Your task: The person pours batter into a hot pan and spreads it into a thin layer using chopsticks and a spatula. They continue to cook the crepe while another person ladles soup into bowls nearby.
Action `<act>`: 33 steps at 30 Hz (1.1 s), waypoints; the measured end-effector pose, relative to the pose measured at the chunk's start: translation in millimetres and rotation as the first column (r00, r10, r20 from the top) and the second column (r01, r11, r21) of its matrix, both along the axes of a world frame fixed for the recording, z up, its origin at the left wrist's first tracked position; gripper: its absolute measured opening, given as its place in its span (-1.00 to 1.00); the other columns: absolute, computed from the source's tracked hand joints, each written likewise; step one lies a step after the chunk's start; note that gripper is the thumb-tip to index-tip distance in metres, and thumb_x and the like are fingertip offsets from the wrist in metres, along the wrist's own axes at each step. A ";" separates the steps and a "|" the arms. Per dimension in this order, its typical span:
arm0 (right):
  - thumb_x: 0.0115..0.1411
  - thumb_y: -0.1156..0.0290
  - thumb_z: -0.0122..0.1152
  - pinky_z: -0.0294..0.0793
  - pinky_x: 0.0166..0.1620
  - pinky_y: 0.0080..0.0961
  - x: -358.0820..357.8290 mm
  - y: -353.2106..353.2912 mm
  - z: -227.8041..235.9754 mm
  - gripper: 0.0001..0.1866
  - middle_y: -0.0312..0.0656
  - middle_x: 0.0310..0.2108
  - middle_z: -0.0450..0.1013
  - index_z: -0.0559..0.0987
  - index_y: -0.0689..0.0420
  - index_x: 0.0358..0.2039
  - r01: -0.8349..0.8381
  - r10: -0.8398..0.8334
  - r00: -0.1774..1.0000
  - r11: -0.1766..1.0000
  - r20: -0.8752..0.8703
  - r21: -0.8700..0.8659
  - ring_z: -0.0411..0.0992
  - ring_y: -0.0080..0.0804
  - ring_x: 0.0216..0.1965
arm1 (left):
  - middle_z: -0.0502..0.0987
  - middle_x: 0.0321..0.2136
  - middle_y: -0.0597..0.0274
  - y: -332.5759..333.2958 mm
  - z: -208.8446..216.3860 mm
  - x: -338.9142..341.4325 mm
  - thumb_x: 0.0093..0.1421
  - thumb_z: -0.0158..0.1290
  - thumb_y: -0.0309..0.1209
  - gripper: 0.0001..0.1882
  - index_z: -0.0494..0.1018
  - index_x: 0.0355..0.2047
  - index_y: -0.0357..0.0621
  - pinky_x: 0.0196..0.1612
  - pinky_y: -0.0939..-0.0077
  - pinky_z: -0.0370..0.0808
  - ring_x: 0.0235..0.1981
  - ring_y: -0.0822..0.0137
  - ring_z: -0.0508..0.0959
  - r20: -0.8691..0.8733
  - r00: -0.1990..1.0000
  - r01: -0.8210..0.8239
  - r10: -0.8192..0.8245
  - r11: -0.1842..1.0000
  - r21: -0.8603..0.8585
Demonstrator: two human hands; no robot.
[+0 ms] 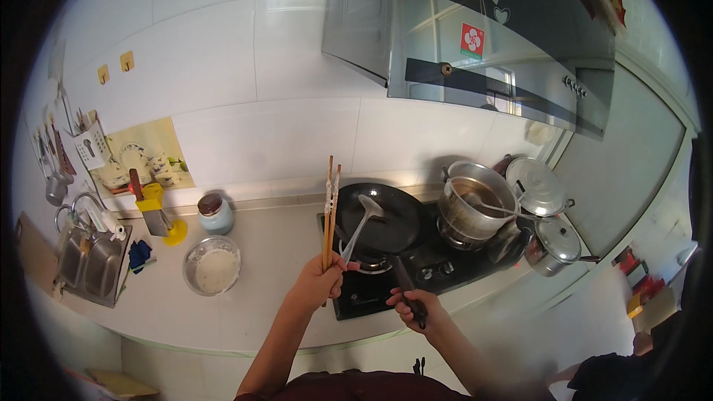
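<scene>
My left hand (318,282) is closed round a pair of wooden chopsticks (327,230), with whitish residue near their upper ends. The same hand also grips the thin handle of a metal spatula (370,208), whose head is over the black frying pan (397,223). My right hand (423,310) is closed on the pan's dark handle. The pan is over the left side of the black gas hob (468,275), and the near part of a burner (369,263) shows in front of it. Whether the pan rests on the burner I cannot tell.
A metal bowl of whitish batter (214,267) stands left on the counter (267,304), near a lidded jar (215,215), a knife in a yellow holder (154,212) and a sink (89,263). Several metal pots (475,212) stand right. A range hood (490,52) overhangs. Another person (616,364) is lower right.
</scene>
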State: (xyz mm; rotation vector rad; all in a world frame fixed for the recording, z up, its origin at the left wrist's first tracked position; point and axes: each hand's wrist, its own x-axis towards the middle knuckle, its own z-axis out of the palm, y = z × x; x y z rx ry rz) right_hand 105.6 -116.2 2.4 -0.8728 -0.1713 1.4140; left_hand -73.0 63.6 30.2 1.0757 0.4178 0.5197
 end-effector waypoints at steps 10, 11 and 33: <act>0.01 0.52 0.09 0.33 -0.63 -0.57 -7.8 -8.5 -38.5 -0.69 0.09 -0.42 0.42 0.34 0.26 -0.19 -0.052 0.051 0.996 0.999 0.066 0.008 0.31 -0.45 -0.65 | 0.46 -0.19 -0.11 -0.7 -1.8 -1.1 0.15 -0.23 -0.63 -0.91 0.25 -0.40 -0.20 -0.71 0.68 0.17 -0.76 0.61 0.20 0.020 1.000 0.013 -0.013 1.000 0.012; 0.01 0.53 0.08 0.33 -0.63 -0.57 -8.5 -11.2 -45.2 -0.68 0.09 -0.43 0.41 0.34 0.27 -0.18 -0.055 0.054 0.995 0.998 0.079 0.016 0.31 -0.45 -0.65 | 0.46 -0.20 -0.11 -0.1 -2.2 0.1 0.16 -0.23 -0.63 -0.91 0.25 -0.40 -0.19 -0.71 0.68 0.17 -0.76 0.61 0.20 0.010 1.000 0.019 -0.019 1.000 0.014; 0.00 0.53 0.05 0.35 -0.62 -0.58 -3.5 -24.7 -78.2 -0.66 0.07 -0.35 0.42 0.35 0.29 -0.16 -0.063 0.064 0.998 0.992 -0.008 0.110 0.31 -0.47 -0.63 | 0.48 -0.28 -0.05 -1.9 -13.0 6.7 0.16 -0.23 -0.61 -0.93 0.24 -0.41 -0.20 -0.72 0.66 0.15 -0.78 0.60 0.19 -0.086 0.996 0.021 -0.016 0.998 0.056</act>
